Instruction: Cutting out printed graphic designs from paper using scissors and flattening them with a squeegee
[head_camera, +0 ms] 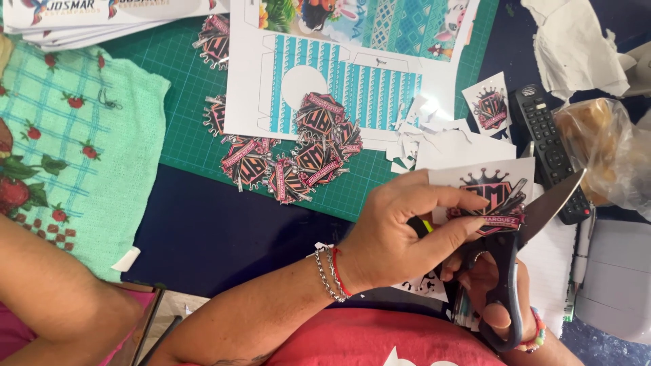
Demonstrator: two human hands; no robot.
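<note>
The scissors (519, 257) have bright, smooth metal blades and matt black plastic handles, biting into a glossy printed paper sticker (489, 196). Near the desk's far edge lies a matt green cutting mat (186, 88) — rubbery-looking, gridded — beside a soft woven cloth (61, 135) at the left edge. A crinkled clear plastic bag (610, 156) shines at the right edge.

Cut-out badges (288, 163) on cutting mat (180, 95), cloth (68, 129) left, remote control (550, 149) right
</note>
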